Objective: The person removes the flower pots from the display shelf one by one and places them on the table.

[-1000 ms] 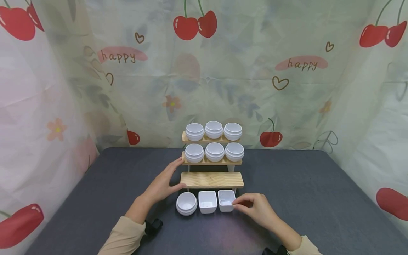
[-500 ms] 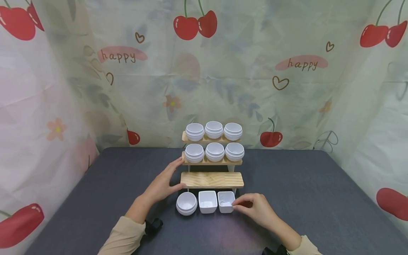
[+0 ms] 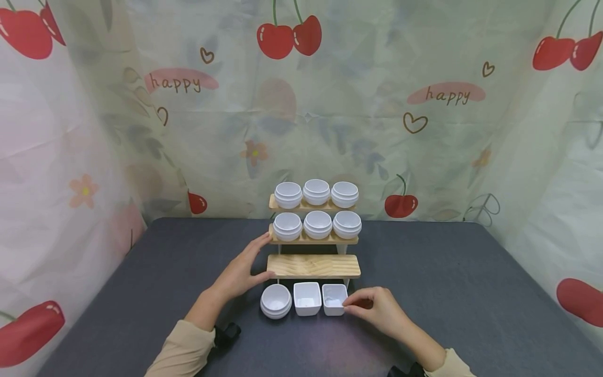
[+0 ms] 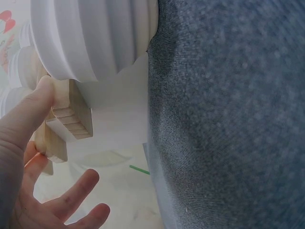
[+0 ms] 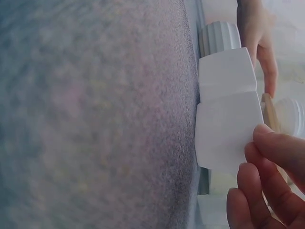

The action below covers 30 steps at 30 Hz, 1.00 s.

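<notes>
At the right end of the front row, my right hand [image 3: 377, 309] pinches the rim of a white square bowl [image 3: 334, 299] between thumb and forefinger. The right wrist view shows this bowl [image 5: 226, 131] side against side with a second square bowl [image 3: 307, 299]. A round ridged white bowl [image 3: 275, 301] stands at the left of the row. My left hand [image 3: 237, 269] is spread along the left side of a tiered wooden stand [image 3: 313, 266]. Its thumb [image 4: 33, 105] touches the lowest shelf's end and its forefinger reaches the middle shelf; the other fingers extend freely.
Several round white bowls [image 3: 317, 225] fill the middle and top shelves, while the lowest shelf is bare wood. White supports [image 4: 119, 105] carry the shelves. A dark grey cloth [image 3: 424, 272] covers the table, and a cherry-print curtain [image 3: 353, 78] hangs around it.
The right-hand square bowl has slid slightly toward me, level with the middle one, with my right hand on its rim. My left hand stays on the stand.
</notes>
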Available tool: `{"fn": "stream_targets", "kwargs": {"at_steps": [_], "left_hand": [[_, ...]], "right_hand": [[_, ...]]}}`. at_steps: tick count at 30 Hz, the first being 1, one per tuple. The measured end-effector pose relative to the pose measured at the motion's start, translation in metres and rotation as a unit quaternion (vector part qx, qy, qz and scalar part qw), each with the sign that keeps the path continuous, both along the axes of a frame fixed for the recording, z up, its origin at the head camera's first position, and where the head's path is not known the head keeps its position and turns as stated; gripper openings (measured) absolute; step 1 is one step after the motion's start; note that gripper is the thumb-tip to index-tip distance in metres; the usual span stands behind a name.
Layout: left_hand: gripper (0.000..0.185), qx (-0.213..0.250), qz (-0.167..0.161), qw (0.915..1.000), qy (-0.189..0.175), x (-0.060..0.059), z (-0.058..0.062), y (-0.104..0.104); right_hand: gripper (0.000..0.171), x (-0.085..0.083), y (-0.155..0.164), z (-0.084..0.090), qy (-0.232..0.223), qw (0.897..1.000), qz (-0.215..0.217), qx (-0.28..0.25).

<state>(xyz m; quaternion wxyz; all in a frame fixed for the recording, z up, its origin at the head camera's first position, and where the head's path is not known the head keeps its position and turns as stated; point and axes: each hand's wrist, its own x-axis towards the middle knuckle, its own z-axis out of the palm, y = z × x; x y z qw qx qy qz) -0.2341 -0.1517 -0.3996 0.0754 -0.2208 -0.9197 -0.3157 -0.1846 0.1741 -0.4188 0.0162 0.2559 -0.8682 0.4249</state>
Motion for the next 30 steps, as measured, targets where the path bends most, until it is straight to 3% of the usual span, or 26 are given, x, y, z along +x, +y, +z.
{"fn": "stream_targets", "kwargs": {"at_steps": [10,22,30], "left_hand": [[0.084,0.003,-0.001,1.0,0.002,0.0,0.0,0.0],[0.084,0.003,0.0,1.0,0.003,0.0,-0.001,0.001],[0.084,0.002,-0.002,1.0,0.002,0.0,0.0,0.0]], "right_hand": [[0.014,0.0,0.001,0.003,-0.026,1.0,0.008,0.014],[0.013,0.0,0.003,0.008,-0.001,1.0,0.009,0.006],[0.016,-0.002,0.002,0.014,-0.008,1.0,0.003,0.016]]}}
